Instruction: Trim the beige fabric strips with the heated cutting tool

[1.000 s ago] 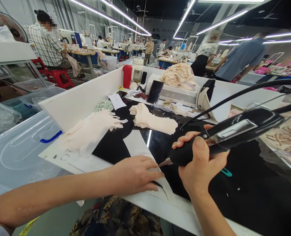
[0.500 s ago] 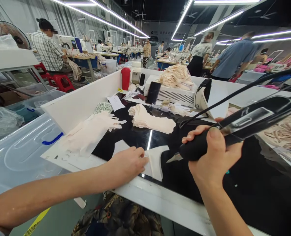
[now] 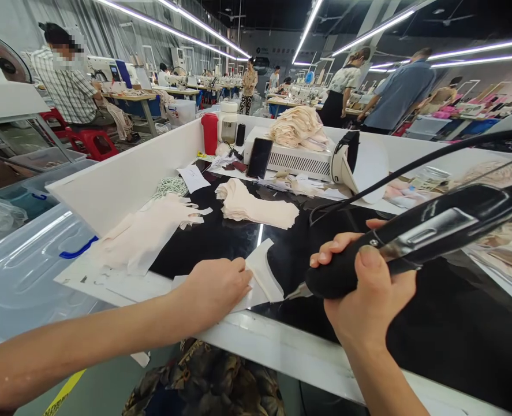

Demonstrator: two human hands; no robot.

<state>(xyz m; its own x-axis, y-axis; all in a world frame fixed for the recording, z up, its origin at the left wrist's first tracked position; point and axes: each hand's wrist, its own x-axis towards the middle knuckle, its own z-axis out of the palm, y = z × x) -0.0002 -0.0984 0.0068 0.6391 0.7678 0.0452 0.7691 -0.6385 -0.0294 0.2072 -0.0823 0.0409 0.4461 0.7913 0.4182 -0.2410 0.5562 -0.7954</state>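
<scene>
My left hand [image 3: 219, 289] is closed on a pale fabric piece [image 3: 265, 274] near the front edge of the black glossy work surface [image 3: 446, 323]. The piece sticks out to the right of my fingers. Wrapped round a black corded handheld tool [image 3: 420, 237], my right hand [image 3: 368, 289] holds it with the metal tip [image 3: 299, 291] pointing left, just right of the fabric. Beyond my hands lies a stack of cream fabric pieces [image 3: 256, 205]. More pale fabric with strips at one end [image 3: 147, 234] is spread at the left.
At the back stand a phone [image 3: 260, 158], a red cup [image 3: 209, 133] and a white slatted box [image 3: 299, 160] bearing cream fabric [image 3: 299, 126]. A black cable [image 3: 411, 167] arcs over the right side. White boards [image 3: 130, 173] edge the table. People are farther off.
The fabric piece has turned and shifted under my left hand, its right end now angled more upward. The tool remains in my right hand. The camera view has shifted slightly.
</scene>
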